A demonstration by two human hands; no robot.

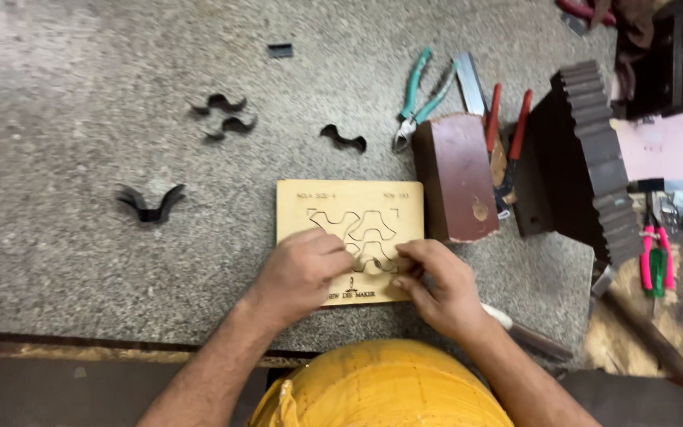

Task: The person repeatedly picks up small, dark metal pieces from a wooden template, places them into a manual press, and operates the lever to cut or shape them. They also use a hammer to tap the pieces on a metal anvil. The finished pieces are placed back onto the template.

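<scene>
Both hands, left (303, 267) and right (436, 283), press with bent fingers, each grip closed on a dark strip at the wavy slot of the board (349, 207) lying on the counter (81, 119), so seating seems underway and calls for even pressure.

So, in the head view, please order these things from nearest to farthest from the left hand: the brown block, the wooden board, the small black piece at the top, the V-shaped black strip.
From the left hand:
1. Wooden board: directly under the hand, touching it.
2. Brown block: to the right, beside the board's edge.
3. V-shaped black strip: to the left on the stone table; nearly level with the block, too close to call.
4. Small black piece: far edge, clearly farthest.
</scene>
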